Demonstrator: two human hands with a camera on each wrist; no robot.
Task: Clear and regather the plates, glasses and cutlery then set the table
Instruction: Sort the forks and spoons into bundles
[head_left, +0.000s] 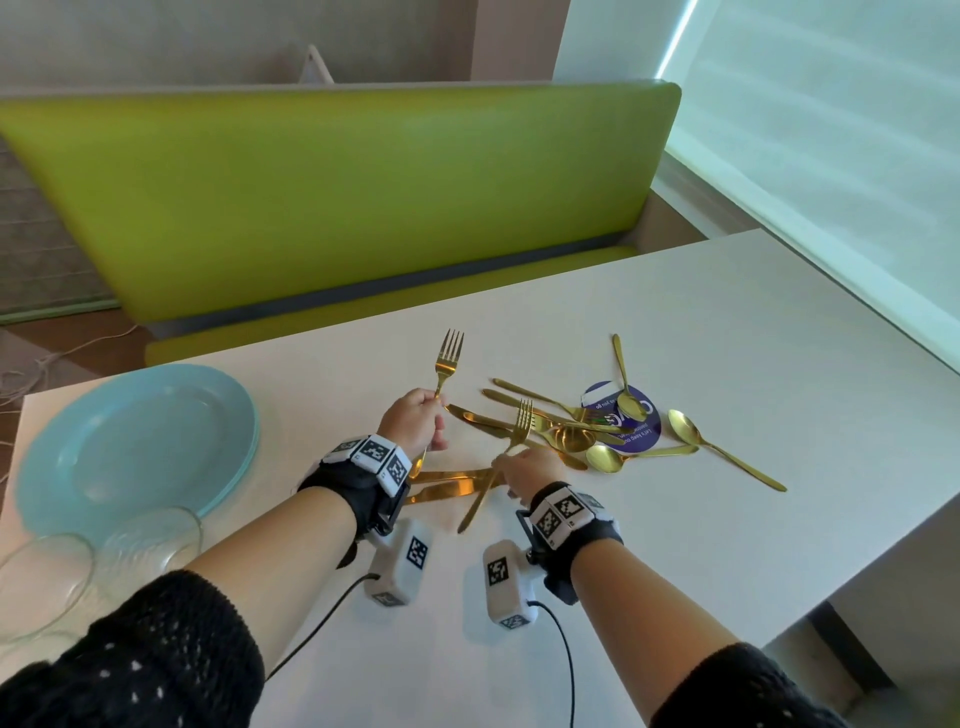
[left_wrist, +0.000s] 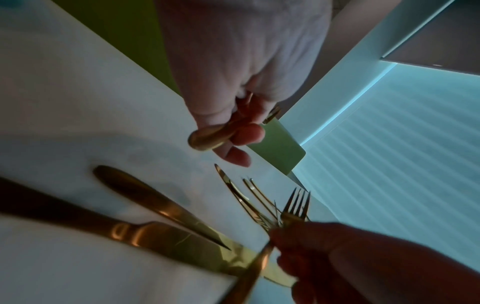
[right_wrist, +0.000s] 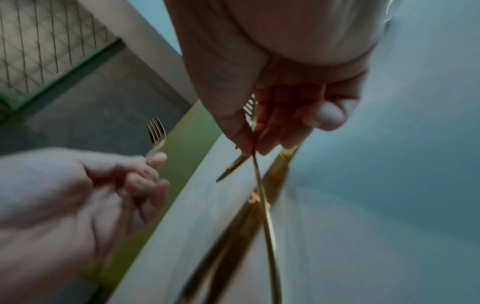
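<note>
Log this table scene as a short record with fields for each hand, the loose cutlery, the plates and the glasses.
left hand: holds a gold fork upright by its handle
right hand: pinches a second gold fork, tines up
loose cutlery: gold knives, spoons and forks lying on the white table
plates: blue stack at the left
glasses: clear, beside the plates
</note>
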